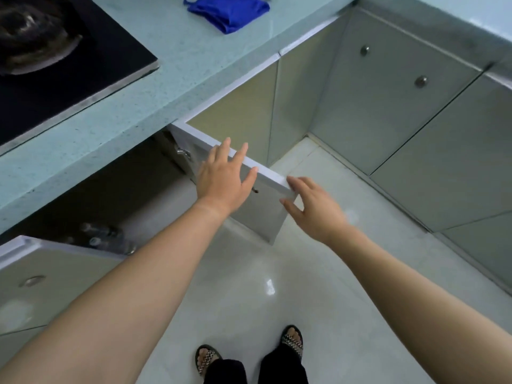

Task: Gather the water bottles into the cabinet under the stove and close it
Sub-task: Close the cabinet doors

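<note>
While fingers [240,157] lie straight, left hand [224,180] and right hand [314,207] touch door [259,218].

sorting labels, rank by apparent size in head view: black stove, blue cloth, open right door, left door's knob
1. black stove, though cropped
2. open right door
3. blue cloth
4. left door's knob
</note>
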Motion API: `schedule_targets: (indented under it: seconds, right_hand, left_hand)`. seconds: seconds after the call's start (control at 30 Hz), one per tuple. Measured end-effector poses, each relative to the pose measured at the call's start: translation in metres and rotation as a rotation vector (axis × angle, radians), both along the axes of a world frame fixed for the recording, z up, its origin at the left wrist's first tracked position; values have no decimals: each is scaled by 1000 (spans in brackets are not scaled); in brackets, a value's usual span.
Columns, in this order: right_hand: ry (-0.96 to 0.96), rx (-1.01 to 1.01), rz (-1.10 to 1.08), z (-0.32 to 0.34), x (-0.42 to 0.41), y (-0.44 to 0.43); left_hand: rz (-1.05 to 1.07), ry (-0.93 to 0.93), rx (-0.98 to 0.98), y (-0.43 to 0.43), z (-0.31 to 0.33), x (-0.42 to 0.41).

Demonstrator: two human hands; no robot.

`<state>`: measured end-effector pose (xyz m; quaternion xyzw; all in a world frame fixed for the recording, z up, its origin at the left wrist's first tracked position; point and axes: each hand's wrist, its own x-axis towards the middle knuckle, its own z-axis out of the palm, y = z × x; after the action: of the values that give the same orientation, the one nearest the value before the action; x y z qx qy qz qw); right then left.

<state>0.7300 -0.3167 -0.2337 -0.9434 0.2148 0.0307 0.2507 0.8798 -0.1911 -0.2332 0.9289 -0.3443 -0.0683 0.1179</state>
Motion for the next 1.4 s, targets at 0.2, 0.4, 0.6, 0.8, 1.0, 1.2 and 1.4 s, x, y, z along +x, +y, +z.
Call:
schedule_targets:
  seconds: [0.2, 0.4, 0.6, 0.8, 1.0, 1.2, 1.4]
  right_hand:
    - [-89, 54, 71, -5, -20, -19]
    - [-64, 32, 109, 0, -14, -25]
    - [-74, 25, 247, 2, 31, 15]
    - [-92, 38, 454, -2, 92, 96]
    - [-136, -13, 650, -11, 146, 173]
    - [-133, -125, 671, -38, 181, 220]
    - [-305, -96, 540, -50, 179, 236]
  left_hand:
    - [38, 54, 23, -21, -18, -16]
    - [88, 67, -59, 9, -16, -25]
    - [144, 183, -163, 85, -11, -29]
    - [341, 265, -210, 166, -3, -20]
    - [420, 153, -210, 234, -7, 14]
    - [430, 71, -177, 284, -11, 38]
    - [467, -7, -243, 297, -16, 50]
